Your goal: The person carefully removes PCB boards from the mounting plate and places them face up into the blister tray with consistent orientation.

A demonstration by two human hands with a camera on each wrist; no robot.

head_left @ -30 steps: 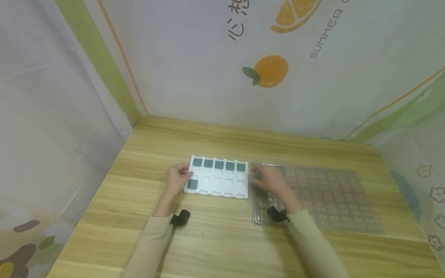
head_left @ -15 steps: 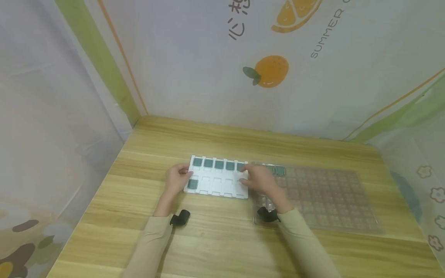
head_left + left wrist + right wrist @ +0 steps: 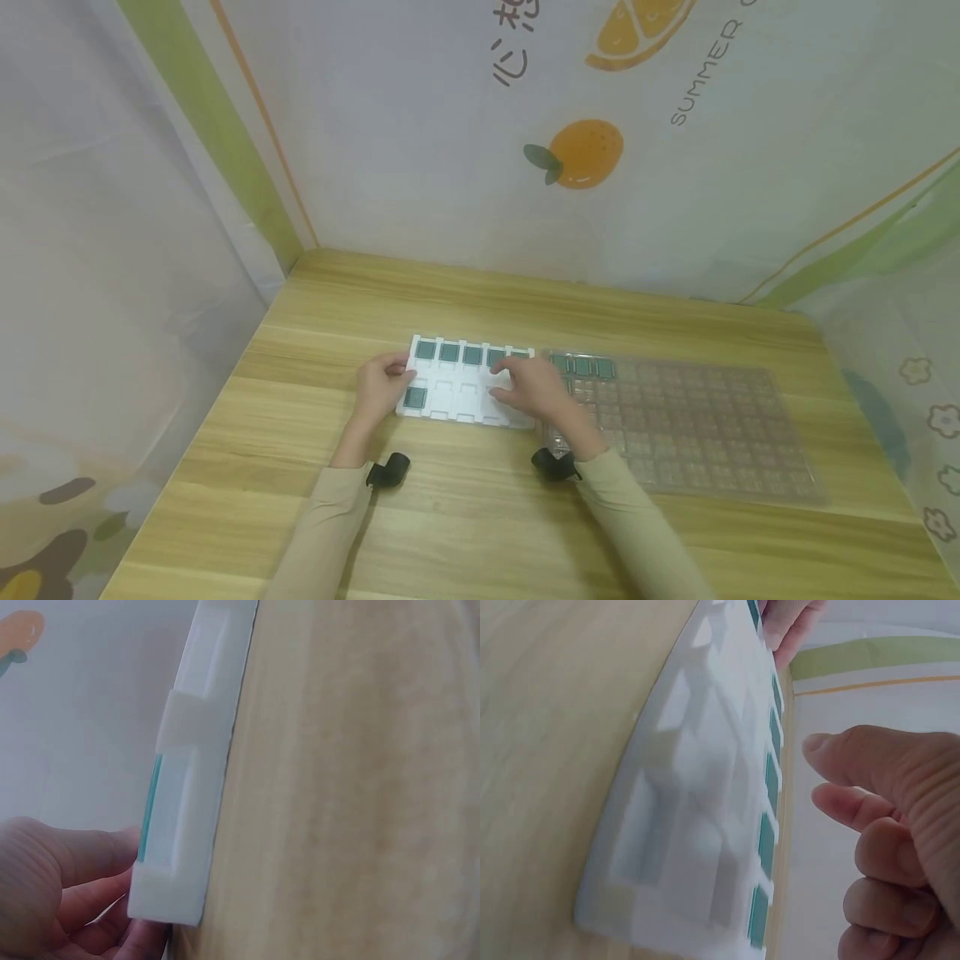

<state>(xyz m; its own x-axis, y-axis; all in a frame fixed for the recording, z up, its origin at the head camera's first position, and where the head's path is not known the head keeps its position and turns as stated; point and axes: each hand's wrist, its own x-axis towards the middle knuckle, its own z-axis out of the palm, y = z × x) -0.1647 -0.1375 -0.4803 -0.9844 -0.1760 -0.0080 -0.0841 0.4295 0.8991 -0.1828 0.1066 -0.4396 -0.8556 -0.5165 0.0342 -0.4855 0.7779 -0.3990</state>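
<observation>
A white compartmented tray (image 3: 451, 376) lies on the table, with several square green chips along its far row and one green chip (image 3: 416, 397) at its near left. My left hand (image 3: 381, 387) holds the tray's left end, thumb on top; in the left wrist view, fingers show below the white edge. My right hand (image 3: 537, 392) is over the tray's right part, partly covering it. Thumb and index finger (image 3: 832, 802) stand apart in the right wrist view, the other fingers curled, and no chip shows between them.
Right of the white tray lies a larger clear plastic tray (image 3: 705, 425) of small pockets. Several green chips (image 3: 582, 367) sit at its far left. A printed curtain (image 3: 420, 167) hangs behind the wooden table (image 3: 465, 533).
My right hand has moved left from the clear tray to over the white tray, uncovering green chips at the clear tray's far left corner. The left hand has stayed in place.
</observation>
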